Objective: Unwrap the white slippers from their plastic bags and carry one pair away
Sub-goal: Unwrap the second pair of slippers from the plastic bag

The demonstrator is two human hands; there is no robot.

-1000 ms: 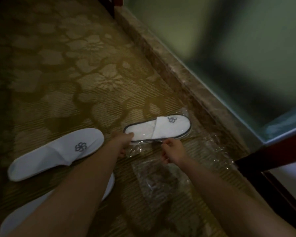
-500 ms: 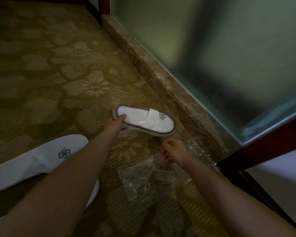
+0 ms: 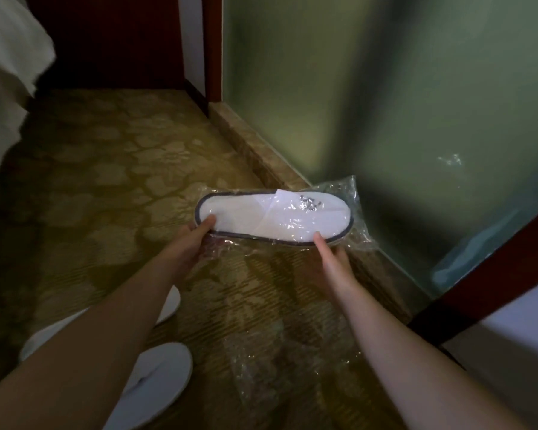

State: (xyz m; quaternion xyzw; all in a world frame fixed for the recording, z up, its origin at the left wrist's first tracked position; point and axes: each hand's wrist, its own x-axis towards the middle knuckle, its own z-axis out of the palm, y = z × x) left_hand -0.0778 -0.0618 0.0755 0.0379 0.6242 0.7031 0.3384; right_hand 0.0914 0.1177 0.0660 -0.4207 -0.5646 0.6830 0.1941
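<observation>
A white slipper pack (image 3: pixel 274 217) with a dark rim and a grey logo is held up above the carpet, still inside its clear plastic bag (image 3: pixel 351 193). My left hand (image 3: pixel 193 240) grips its heel end, thumb on top. At the toe end, my right hand (image 3: pixel 334 254) holds it from below. Two unwrapped white slippers (image 3: pixel 160 372) lie on the carpet at lower left, partly hidden by my left forearm. An empty clear plastic bag (image 3: pixel 277 361) lies flat on the carpet between my arms.
Patterned brown-gold carpet (image 3: pixel 112 187) covers the floor. A stone sill (image 3: pixel 252 153) runs along a frosted glass wall (image 3: pixel 385 103) on the right. A dark red wooden frame (image 3: pixel 491 271) crosses the lower right. White bedding (image 3: pixel 3 72) hangs at the upper left.
The wrapped slipper pack has been lifted off the carpet and turned level. My right hand left the empty bag and took the toe end. The view tilted upward.
</observation>
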